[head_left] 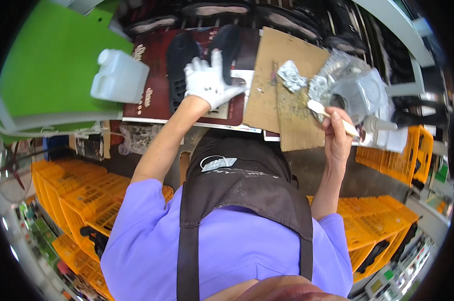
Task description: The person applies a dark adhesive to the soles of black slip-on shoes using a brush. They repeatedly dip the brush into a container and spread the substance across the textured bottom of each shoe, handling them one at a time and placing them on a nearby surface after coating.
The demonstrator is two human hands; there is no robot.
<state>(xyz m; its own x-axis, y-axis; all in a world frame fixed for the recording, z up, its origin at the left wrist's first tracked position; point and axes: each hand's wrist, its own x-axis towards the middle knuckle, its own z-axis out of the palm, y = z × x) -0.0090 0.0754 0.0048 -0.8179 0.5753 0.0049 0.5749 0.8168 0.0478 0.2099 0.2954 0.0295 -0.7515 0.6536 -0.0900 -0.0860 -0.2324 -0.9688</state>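
Note:
Two black shoe soles, a left one and a right one, lie side by side on a dark red printed board. My left hand, in a white glove, rests over them with its fingers spread and its thumb stretched out to the right. It partly covers both soles. My right hand is bare and closed round the pale handle of a small brush. The white brush head points up and left, over a stained piece of cardboard, near a crumpled whitish wad.
A white plastic jug stands at the left beside a green surface. At the right are a clear plastic container and a crumpled whitish piece. More shoe parts line the back. Orange crates stand at both sides.

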